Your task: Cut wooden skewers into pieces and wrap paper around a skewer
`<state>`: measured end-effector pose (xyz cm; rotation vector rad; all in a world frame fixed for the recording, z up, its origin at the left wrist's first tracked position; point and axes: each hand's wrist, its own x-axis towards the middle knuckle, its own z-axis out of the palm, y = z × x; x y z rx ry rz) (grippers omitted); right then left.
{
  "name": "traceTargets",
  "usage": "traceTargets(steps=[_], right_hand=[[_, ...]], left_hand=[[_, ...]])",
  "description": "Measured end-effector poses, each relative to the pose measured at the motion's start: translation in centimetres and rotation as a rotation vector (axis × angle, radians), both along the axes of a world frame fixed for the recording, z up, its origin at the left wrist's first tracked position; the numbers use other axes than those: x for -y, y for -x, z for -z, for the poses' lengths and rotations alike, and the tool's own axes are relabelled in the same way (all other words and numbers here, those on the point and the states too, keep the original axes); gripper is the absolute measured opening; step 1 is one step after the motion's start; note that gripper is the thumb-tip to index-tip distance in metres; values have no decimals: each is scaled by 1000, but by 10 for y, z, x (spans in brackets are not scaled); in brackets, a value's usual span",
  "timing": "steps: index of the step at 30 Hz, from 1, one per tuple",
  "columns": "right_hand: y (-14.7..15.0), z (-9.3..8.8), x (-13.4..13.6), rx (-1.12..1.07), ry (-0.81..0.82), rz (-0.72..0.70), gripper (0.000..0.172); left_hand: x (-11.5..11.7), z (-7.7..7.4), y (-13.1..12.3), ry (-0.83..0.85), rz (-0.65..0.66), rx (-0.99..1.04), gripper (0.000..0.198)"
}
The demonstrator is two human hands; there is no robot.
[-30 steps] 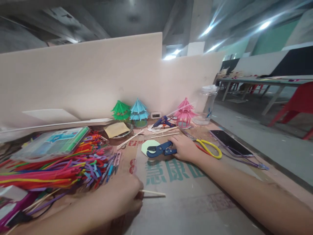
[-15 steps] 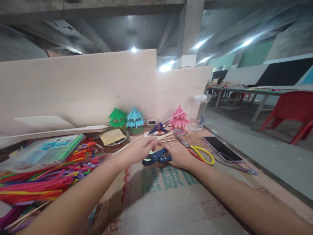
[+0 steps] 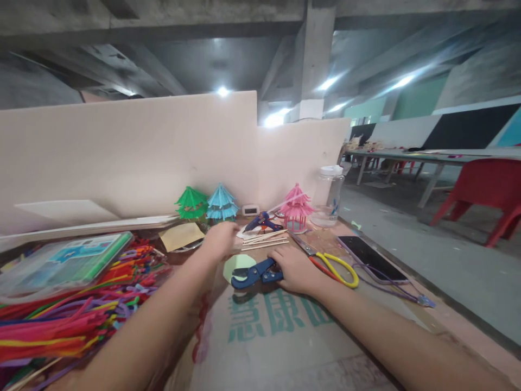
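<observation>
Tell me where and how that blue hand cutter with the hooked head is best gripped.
The blue hand cutter is probably best gripped by its two spread handles, coming from the right, where the right hand holds it: the handles point that way, while the hooked head faces left.

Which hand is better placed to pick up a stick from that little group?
Probably the left hand: it's beside the thin sticks, though its grip is unclear. The right hand holds the blue cutter.

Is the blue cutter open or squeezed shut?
Open, it seems: on the blue cutter, the two handles spread apart in a V by the right hand.
</observation>
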<state>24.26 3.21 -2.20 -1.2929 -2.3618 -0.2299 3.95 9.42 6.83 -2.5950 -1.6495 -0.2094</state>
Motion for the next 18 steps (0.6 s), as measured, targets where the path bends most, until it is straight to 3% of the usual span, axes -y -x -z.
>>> traceTargets(steps=[3, 6, 13, 18], right_hand=[[0, -3, 2, -11, 17, -1, 30], [1, -5, 5, -18, 26, 9, 30], [3, -4, 5, -8, 16, 6, 29], [3, -5, 6, -8, 20, 21, 32]], left_hand=[[4, -2, 38, 23, -136, -79, 31], [11, 8, 58, 48, -214, -131, 33], [26, 27, 64, 21, -251, -112, 33], [30, 24, 65, -29, -242, 1, 30]])
